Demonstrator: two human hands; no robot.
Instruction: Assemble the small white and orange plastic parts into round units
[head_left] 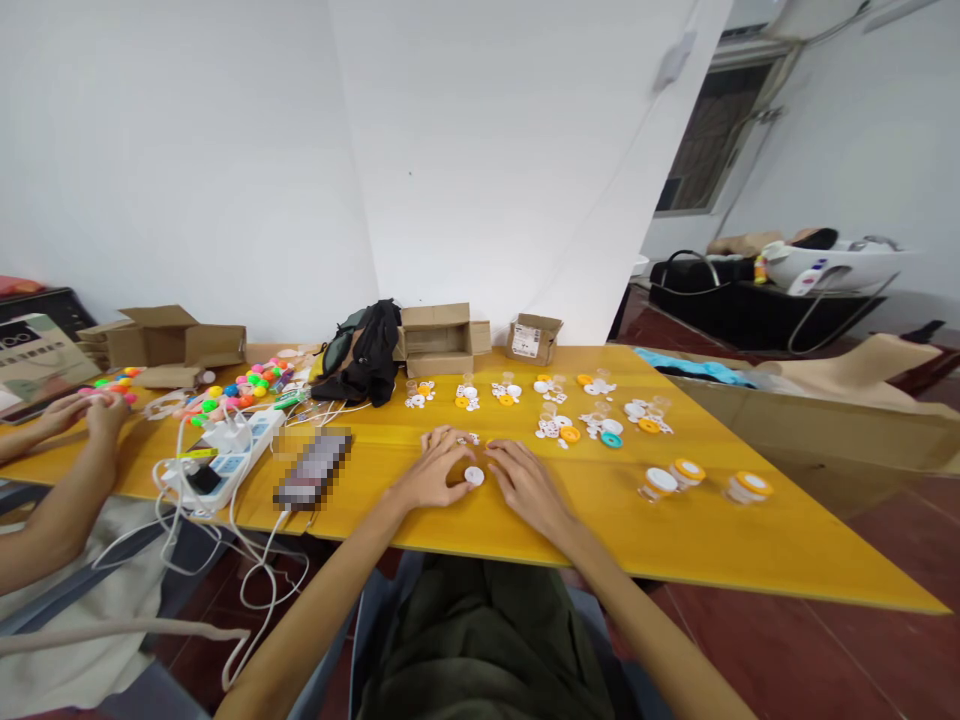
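My left hand (pixel 436 472) curves its thumb and fingers around a small white round piece (pixel 474 476), which sits at the thumb tip just above the tabletop or on it. Facing it from the right is my right hand (pixel 527 484), its fingers bent but apart near the table. A sliver of orange (pixel 489 443) shows by its fingertips, partly hidden. Just beyond my left fingers lie small white parts (pixel 469 438).
Several piles of white parts, clear cups and coloured rings (pixel 555 425) spread behind my hands. Lidded jars (pixel 748 486) stand right. Left are a phone (pixel 313 470), a power strip (pixel 244 455) and cables. A co-worker's hands (pixel 94 412) handle something near colourful beads (pixel 240 392). Boxes (pixel 437 340) line the wall.
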